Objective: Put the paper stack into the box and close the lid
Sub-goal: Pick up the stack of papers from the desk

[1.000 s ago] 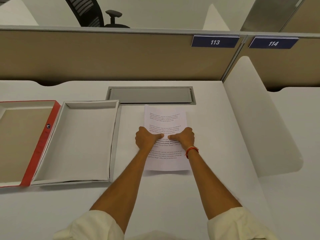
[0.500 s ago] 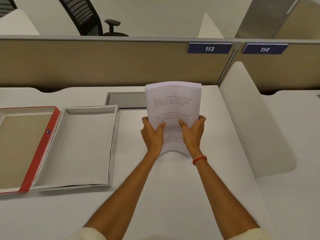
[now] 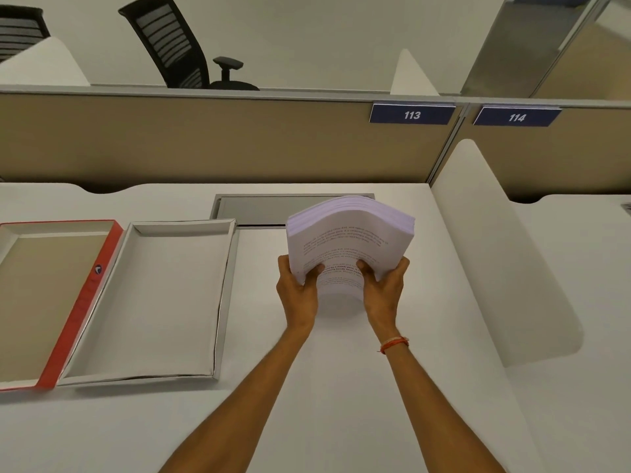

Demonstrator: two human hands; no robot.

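Observation:
A thick white paper stack with printed text is held above the desk, its far end bowed upward. My left hand grips its left near edge and my right hand grips its right near edge, thumbs on top. To the left lies the open white box, shallow and with nothing inside. The red-edged lid lies upside down beside the box, further left, partly cut off by the frame.
A grey metal cable hatch is set into the white desk behind the stack. A beige partition closes the far side and a white divider panel stands at the right.
The stack lay flat on the desk under both hands a second ago. Both hands have since lifted it off the desk, and it now tips lower and flatter than half a second ago.

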